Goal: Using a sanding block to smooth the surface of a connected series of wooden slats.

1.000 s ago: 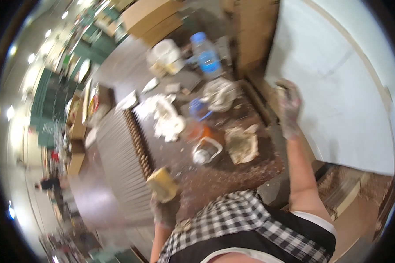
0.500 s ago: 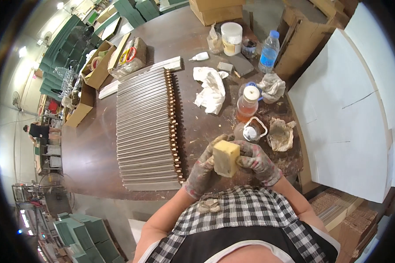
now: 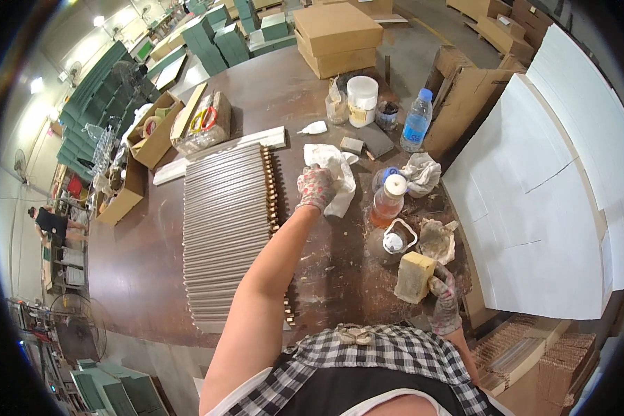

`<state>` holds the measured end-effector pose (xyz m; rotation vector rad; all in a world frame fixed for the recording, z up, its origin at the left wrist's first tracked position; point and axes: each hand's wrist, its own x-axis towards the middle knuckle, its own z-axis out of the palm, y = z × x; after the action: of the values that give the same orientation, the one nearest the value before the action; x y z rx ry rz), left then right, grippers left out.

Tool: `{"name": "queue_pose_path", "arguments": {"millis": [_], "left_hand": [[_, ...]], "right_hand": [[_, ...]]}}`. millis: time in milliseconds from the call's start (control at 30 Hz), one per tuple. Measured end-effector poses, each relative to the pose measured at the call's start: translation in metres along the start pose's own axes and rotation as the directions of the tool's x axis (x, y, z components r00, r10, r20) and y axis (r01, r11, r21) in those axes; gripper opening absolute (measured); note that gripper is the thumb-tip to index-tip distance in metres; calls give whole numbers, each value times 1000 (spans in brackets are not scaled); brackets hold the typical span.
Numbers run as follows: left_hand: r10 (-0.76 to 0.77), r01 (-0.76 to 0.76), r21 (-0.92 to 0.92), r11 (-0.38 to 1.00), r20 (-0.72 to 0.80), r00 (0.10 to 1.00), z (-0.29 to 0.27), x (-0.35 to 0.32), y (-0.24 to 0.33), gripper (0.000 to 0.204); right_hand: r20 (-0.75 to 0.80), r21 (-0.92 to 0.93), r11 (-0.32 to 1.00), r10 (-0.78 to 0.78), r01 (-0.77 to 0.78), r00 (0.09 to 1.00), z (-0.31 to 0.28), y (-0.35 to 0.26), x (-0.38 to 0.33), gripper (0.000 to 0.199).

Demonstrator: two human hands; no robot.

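Observation:
My left hand, in a patterned glove, reaches forward and rests on a crumpled white cloth on the brown table. My right hand, also gloved, holds a yellowish sponge block upright near the table's right edge. Beside my left arm lies a row of long grey rods with brass-coloured tips, laid side by side.
An orange liquid bottle, a small white-rimmed cup, a rag, a water bottle and a white tub stand at right. Cardboard boxes sit behind. White boards lean at right. A person works far left.
Both hands held the sponge block half a second ago. My left hand has let go and reached forward to the white cloth; my right hand has carried the block to the right.

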<state>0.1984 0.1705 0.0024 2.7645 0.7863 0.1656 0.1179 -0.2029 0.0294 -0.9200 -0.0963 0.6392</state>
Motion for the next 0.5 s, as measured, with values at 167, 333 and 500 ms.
{"name": "queue_pose_path", "arguments": {"millis": [167,333,500], "left_hand": [[152,-19,-959,281,25,988,-37,0,-52,9],[85,211,-971,-112,202,976,-115,-62,-100,17],[-80,-59,-883,-465,-25,996,-175,-153,-112,24]], "right_hand": [[126,133,989,-80,63,989,-3,-5,3,38],[260,176,979,56,-104,964,17,-6,19,47],[454,168,936,204,-308,867,53,-11,34,72]]}}
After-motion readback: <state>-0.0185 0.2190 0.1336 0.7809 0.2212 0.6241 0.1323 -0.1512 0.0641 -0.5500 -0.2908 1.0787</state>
